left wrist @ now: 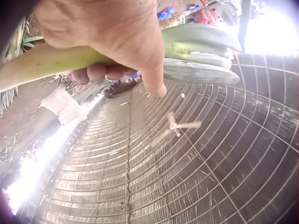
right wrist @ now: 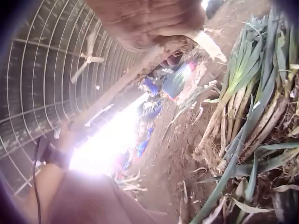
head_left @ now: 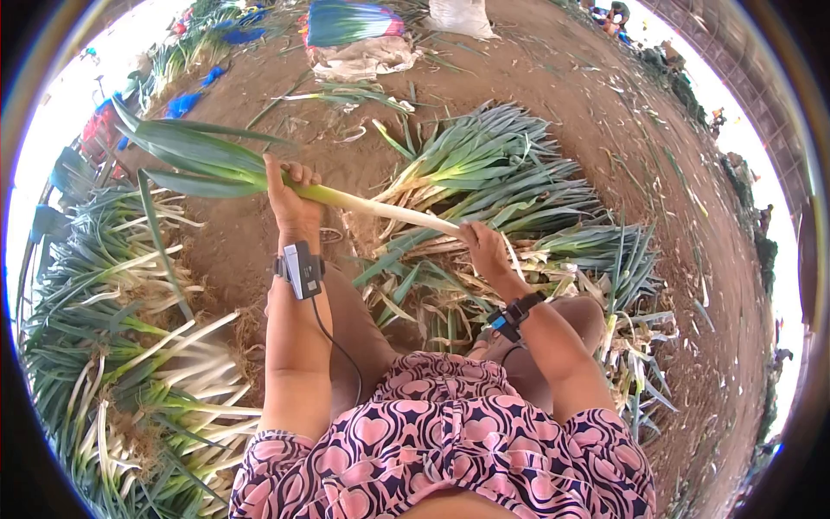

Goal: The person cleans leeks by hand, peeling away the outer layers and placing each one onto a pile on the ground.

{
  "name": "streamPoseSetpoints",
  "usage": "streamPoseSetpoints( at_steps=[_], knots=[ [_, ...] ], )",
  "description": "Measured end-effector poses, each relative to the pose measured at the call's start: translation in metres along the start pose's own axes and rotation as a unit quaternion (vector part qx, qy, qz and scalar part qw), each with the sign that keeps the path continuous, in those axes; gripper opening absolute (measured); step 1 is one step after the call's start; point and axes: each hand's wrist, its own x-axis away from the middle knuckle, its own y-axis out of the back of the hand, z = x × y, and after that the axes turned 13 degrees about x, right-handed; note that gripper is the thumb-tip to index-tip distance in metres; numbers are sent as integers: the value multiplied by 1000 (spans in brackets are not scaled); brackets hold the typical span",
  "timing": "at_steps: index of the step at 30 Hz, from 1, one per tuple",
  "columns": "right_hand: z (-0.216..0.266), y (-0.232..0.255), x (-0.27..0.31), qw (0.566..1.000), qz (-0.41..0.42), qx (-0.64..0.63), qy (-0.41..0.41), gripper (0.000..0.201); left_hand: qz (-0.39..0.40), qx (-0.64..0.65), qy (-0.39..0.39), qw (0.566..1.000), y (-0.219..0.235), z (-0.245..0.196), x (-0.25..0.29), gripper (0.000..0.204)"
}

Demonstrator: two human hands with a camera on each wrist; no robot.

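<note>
A long leek (head_left: 372,207) is held up between both hands, its green leaves to the left and its white stem sloping down to the right. Around the stem just below the leaves curl the fingers of the left hand (head_left: 296,197); the left wrist view shows this grip on the leek (left wrist: 51,63) from below. The right hand (head_left: 486,251) pinches the white root end. In the right wrist view the right hand (right wrist: 149,21) covers that end of the leek (right wrist: 119,86), and its fingertips are mostly hidden.
Leeks with roots (head_left: 186,372) lie heaped along the left side. Another pile of leeks (head_left: 501,164) lies on the soil ahead and to the right, with dry leaves near the knees. A bundle (head_left: 354,26) and a white sack (head_left: 458,16) stand farther off.
</note>
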Motion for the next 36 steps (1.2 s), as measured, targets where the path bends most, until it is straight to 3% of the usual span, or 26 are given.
streamPoseSetpoints(
  at_steps=[4,7,8,11,14,15,16,17,18,21,24,28,32,35,36],
  knots=[
    [-3,5,-6,973,-160,-134,-98,28,-44,0,-18,999,5,-4,-1,40],
    [-5,16,-16,932,-277,-216,-94,32,-68,8,-21,997,3,0,0,41],
    [0,26,-18,907,-298,-280,-103,32,-83,12,-24,996,2,4,1,41],
    [-26,42,-32,790,-318,-458,-255,28,-121,45,-13,992,10,13,-5,41],
    [-87,67,-31,708,-345,-523,-326,27,-161,64,-21,985,14,8,-9,41],
    [-102,72,-29,826,-365,-330,-276,28,-175,68,-29,982,12,6,-10,40],
    [-113,76,-24,898,-365,-119,-213,31,-174,63,-35,982,9,3,-9,40],
    [-119,78,-17,923,-345,99,-139,35,-173,58,-40,982,5,1,-7,40],
    [-105,88,-7,863,-327,385,-24,41,-172,53,-46,983,3,1,-6,40],
    [-36,93,-3,936,-278,161,145,36,-163,23,-48,985,7,4,-7,39],
    [-8,72,1,984,-120,114,68,24,-145,19,-42,988,4,5,-5,38],
    [-18,59,-7,975,-153,81,142,10,-188,31,-43,981,4,2,-4,37],
    [-22,78,0,975,-189,15,117,4,-196,9,-57,979,16,-6,-1,33],
    [-60,90,3,955,-261,74,115,5,-183,10,-50,982,26,4,-4,30],
    [-73,93,4,964,-251,62,62,5,-176,-11,-43,983,29,5,-4,30]
  ],
)
